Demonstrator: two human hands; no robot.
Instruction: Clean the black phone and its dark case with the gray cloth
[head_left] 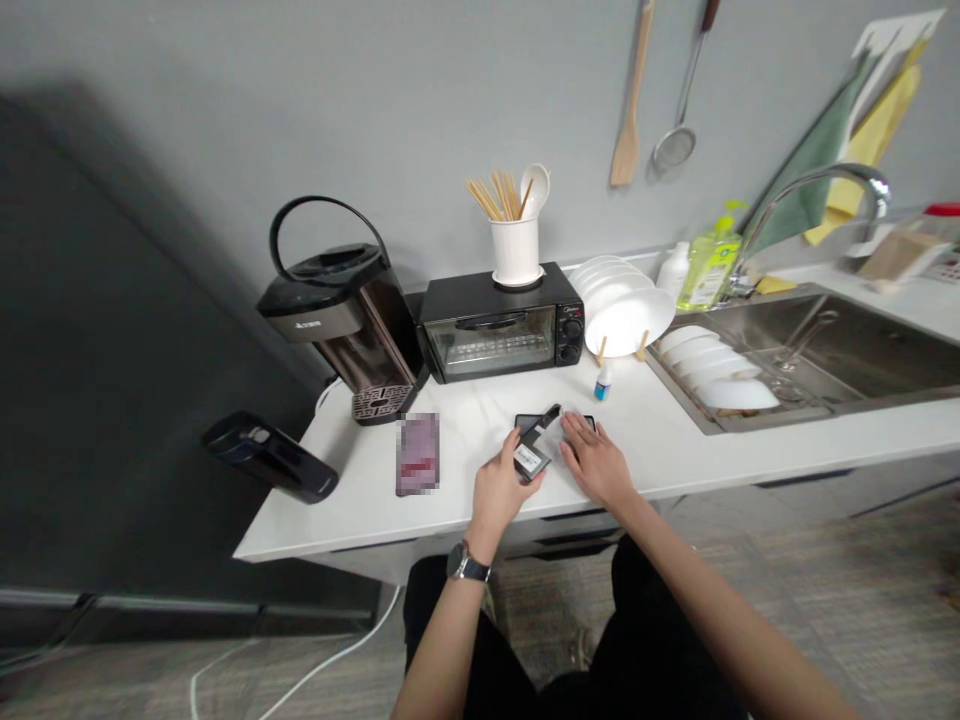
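At the counter's front edge, my left hand (501, 485) grips a small dark flat pack with a white barcode label (529, 459), held at a slant. My right hand (597, 458), fingers stretched out and close together, lies over a clear, filmy piece of plastic (553, 440) beside it. Beneath both is a dark flat rectangular thing (527, 421) on the counter; its kind is mostly hidden. A small white bottle with a blue label (603, 382) stands just behind my right hand.
Behind stand a toaster oven (491, 335) carrying a utensil holder (516, 250), and a water dispenser (352, 330). A blurred purple item (418, 455) and a dark cylinder (271, 455) lie left. Plates (628, 318) and a sink with bowls (712, 425) are right.
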